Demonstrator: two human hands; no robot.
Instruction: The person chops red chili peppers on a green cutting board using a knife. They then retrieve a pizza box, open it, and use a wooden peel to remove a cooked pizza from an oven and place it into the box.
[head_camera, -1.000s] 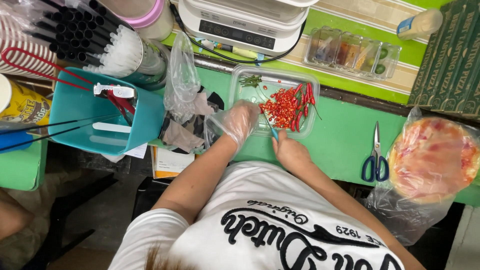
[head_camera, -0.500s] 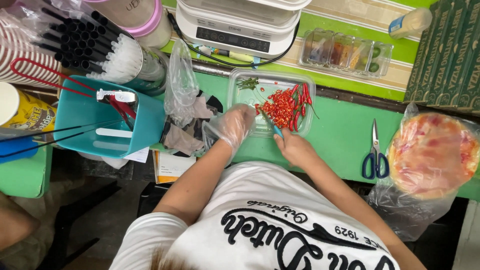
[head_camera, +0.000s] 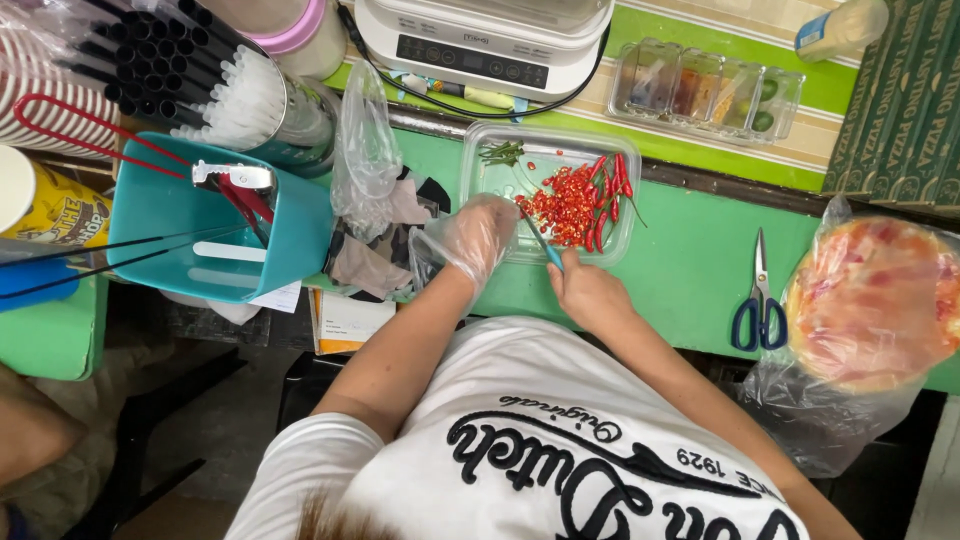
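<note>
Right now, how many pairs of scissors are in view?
1: blue-handled scissors lie on the green table, right of the tray of red chilies. Others may be hidden in the teal bin.

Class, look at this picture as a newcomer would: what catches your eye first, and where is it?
The red chillies, whole and chopped, in a clear tray on the green table. The gloved left hand rests at the tray's edge; the bare right hand holds a blue-handled knife. Blue-handled scissors lie to the right.
</note>
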